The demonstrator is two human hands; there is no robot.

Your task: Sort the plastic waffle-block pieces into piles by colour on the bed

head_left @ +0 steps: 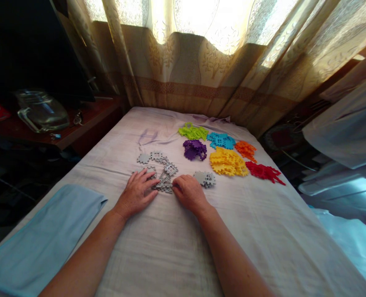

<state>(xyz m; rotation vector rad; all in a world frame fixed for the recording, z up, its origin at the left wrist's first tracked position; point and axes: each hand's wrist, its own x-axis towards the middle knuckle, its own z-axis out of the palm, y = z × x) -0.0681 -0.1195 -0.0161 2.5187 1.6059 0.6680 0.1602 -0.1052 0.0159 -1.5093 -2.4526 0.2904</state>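
Observation:
Several grey toothed plastic pieces (pixel 171 168) lie in a loose curved group at the middle of the cloth-covered surface. My left hand (pixel 138 189) rests with fingers spread over the left part of the group, its fingertips on or beside the pieces. On the other side, my right hand (pixel 189 190) is closed, its fingers curled down at the right edge of the group; what they hold, if anything, is hidden. A second small grey pile (pixel 205 179) sits just right of my right hand.
Lime (pixel 193 132), purple (pixel 194 149), blue (pixel 221 140), yellow (pixel 228 161), orange (pixel 246 150) and red (pixel 265 172) piles lie at back right. A folded blue cloth (pixel 46 239) lies at left. A glass jug (pixel 42 111) stands on a side table (pixel 77 128).

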